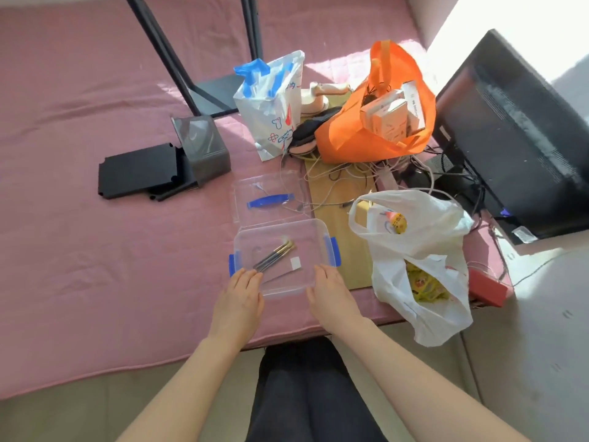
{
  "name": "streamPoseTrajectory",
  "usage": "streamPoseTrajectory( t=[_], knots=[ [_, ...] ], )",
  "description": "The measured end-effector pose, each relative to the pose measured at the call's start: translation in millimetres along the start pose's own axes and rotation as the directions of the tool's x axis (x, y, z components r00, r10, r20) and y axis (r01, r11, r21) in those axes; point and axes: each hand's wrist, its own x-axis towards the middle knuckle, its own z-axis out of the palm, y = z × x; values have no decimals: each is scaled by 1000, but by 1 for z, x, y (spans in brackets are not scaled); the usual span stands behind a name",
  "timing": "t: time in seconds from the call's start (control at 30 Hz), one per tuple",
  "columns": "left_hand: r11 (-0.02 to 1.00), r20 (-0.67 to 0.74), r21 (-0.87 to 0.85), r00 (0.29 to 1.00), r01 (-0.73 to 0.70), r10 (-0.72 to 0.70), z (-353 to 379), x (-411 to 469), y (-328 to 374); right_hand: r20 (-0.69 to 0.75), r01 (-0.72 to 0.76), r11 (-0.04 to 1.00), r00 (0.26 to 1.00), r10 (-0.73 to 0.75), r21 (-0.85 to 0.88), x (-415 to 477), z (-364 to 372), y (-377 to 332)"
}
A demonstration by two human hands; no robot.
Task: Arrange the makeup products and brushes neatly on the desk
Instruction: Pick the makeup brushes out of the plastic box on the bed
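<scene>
A clear plastic box (pixel 314 232) with blue side clips sits on the pink surface in front of me. Inside it lie a few dark-handled makeup brushes (pixel 274 254) with gold ferrules, plus a small white slip. The box's clear lid (pixel 267 199), with a blue handle, lies flat just behind it. My left hand (pixel 237 299) rests against the box's near left corner, fingers together. My right hand (pixel 331 296) touches the near right corner the same way. Both hands press the box's front wall from either side.
A grey open cube organiser (pixel 200 148) and black flat panels (pixel 137 170) lie to the left. Behind are a white printed bag (pixel 271 103), an orange bag (pixel 376 122) of boxes and tangled cables. A white plastic bag (pixel 420 269) sits right, a black monitor (pixel 516 135) far right.
</scene>
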Motion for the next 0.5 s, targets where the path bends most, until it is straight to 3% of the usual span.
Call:
streamPoseTrajectory(
  t=[0.27, 0.5],
  knots=[
    [999, 28, -43, 999, 26, -25, 43, 60, -26, 116, -186, 962, 979, 165, 199, 79, 37, 7],
    [990, 111, -77, 988, 118, -109, 109, 120, -48, 228, -464, 778, 886, 404, 423, 153, 93, 23]
  ],
)
